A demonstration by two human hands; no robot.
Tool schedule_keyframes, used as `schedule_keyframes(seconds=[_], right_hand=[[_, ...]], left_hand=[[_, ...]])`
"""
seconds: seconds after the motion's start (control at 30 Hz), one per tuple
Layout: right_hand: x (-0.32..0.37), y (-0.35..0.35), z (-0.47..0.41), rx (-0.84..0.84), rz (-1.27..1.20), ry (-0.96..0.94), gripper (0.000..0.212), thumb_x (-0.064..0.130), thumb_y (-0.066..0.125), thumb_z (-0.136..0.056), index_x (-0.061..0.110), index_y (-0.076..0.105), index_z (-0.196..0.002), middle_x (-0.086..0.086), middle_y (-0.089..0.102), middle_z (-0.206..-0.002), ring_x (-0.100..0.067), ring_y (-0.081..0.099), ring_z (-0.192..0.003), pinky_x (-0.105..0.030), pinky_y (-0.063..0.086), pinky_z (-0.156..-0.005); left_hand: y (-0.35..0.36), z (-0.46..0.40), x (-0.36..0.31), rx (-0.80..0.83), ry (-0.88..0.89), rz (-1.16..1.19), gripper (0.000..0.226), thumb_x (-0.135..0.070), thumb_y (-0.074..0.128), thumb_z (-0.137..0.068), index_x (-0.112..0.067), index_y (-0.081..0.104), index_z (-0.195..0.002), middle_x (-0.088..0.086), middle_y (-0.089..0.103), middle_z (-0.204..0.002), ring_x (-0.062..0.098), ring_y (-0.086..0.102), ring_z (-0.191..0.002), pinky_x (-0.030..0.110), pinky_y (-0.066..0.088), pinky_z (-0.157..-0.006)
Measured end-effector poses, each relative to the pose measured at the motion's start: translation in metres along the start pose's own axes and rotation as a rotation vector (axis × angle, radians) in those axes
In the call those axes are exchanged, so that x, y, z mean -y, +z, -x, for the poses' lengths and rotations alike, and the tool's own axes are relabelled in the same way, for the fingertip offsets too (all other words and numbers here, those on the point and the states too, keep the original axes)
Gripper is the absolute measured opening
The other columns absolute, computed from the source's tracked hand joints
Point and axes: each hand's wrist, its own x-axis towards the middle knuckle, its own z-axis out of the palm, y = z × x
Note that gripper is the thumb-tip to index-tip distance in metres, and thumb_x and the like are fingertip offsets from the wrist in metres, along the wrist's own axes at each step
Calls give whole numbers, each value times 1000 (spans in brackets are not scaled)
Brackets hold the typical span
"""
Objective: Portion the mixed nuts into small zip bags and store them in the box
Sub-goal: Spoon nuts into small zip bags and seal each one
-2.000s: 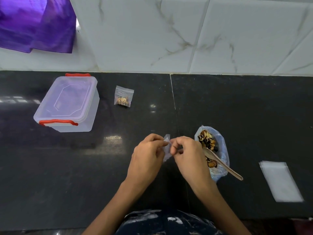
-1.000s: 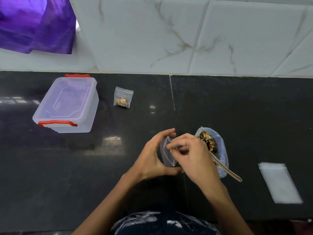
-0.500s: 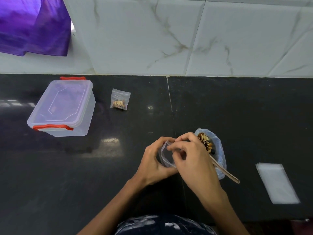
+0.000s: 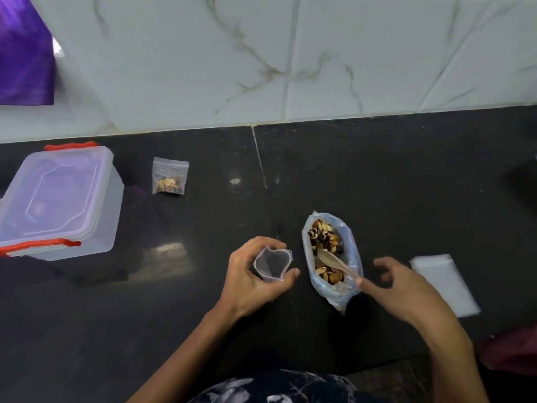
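Holding: the left hand curls round 1 small empty zip bag, thumb and fingers pinching its sides so the mouth gapes upward, just above the dark counter.
Right hand: the right hand hovers beside the nut bag with fingers spread and loosely bent — gripping nothing; 1 fingertip lies at the end of the spoon handle, though actual contact cannot be told.
Nuts: a blue-tinted plastic bag of mixed nuts lies open on the counter, between the 2 hands and just right of the zip bag.
Spoon: a pale wooden spoon rests in the nut bag, bowl on the nuts, handle pointing toward the right hand.
Filled portion: 1 sealed zip bag of nuts lies flat near the back of the counter — well apart from the hands and just right of the box.
Box: a clear plastic box with red clips sits at the far left, lid on.
Spare bags: a flat stack of empty bags lies at the right, partly behind the right hand.
Backdrop: a white marble-veined tile wall rises behind the counter; purple cloth hangs at the upper left.
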Motion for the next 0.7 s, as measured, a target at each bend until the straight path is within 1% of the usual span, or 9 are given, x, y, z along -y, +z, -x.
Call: schedule_keyframes(seconds=[0.07,0.13,0.2,0.23,0.37,0.47,0.53,0.57,0.7], right_hand=[[-5,8,-2,-3,-94,16,58,46,61,-87,26,40,-137,3,60,-113,-13,57,-100,-30,46,-78],[-8,15,-2,-114,-210,-17,37,37,61,-89,27,52,-123,11,59,-91,-5,54,-81,-24,42,-68],[-8,19,-1,-213,-310,-60,11,30,60,-91,28,60,-101,10,63,-88,0,54,-74,-19,40,-60],[-6,20,1,-257,-346,-90,4,28,58,-92,27,61,-94,9,64,-86,0,55,-73,-16,39,-58],[0,24,3,-468,-286,-229,11,32,49,-95,30,57,-89,9,58,-81,0,53,-72,-13,35,-56],[3,30,-2,-362,-327,-243,12,40,53,-92,31,60,-95,13,61,-87,4,57,-77,-11,42,-59],[5,34,-5,-264,-391,-236,16,38,58,-90,27,65,-99,14,64,-86,4,60,-76,-12,47,-58],[7,35,-6,-266,-404,-237,15,35,59,-90,25,67,-99,13,64,-86,4,61,-75,-12,48,-59],[10,34,-4,-496,-418,-262,15,23,62,-89,16,71,-99,8,63,-84,-2,62,-74,-21,54,-65]], left_hand=[[5,-5,0,40,-23,22,37,-31,79,-67,-19,65,-99,-12,66,-97,8,64,-95,11,48,-80],[12,-10,1,70,-40,40,39,-32,79,-66,-21,64,-100,-13,65,-100,9,64,-95,13,48,-80],[20,-13,3,91,-55,66,41,-29,81,-65,-20,64,-101,-12,64,-101,10,64,-96,16,50,-80],[23,-14,4,102,-61,79,42,-27,81,-65,-19,64,-102,-12,64,-102,10,64,-97,17,50,-80],[32,-19,11,128,-89,114,42,-29,81,-65,-18,65,-101,-11,62,-109,13,61,-105,19,51,-83],[39,-22,19,121,-131,85,43,-37,80,-62,-19,66,-99,-10,57,-118,12,57,-113,26,53,-87],[44,-23,22,122,-161,85,42,-39,81,-61,-25,66,-97,-14,55,-123,7,54,-118,29,53,-89],[46,-24,23,124,-173,91,40,-40,82,-60,-29,66,-95,-17,54,-126,5,53,-120,30,53,-91],[53,-27,29,152,-229,108,42,-42,83,-59,-34,66,-96,-18,50,-134,2,48,-126,39,50,-97]])
